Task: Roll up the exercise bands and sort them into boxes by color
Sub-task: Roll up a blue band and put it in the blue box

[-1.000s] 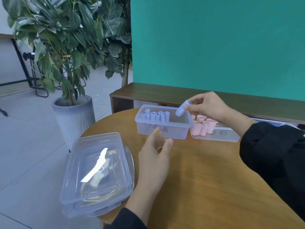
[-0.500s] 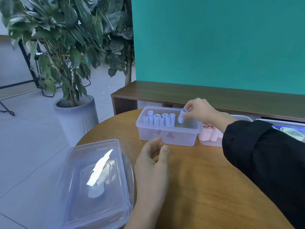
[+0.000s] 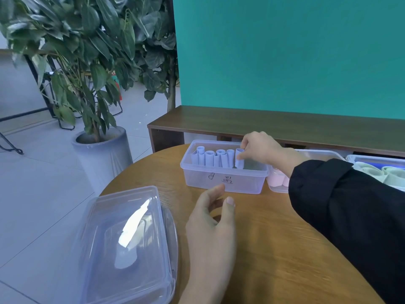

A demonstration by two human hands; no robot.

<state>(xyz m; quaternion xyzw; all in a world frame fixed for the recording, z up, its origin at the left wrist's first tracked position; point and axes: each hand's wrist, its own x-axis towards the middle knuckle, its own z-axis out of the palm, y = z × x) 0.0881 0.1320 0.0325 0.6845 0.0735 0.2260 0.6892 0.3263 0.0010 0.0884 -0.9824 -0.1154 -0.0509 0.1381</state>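
Head view: right hand (image 3: pixel 260 148) pinches blue roll (image 3: pixel 239 158); left hand (image 3: pixel 211 224) relaxed.

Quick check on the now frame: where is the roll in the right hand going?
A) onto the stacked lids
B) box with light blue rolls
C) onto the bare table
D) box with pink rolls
B: the right hand pinches a light blue roll standing inside the clear box, at the right end of the row of light blue rolls.
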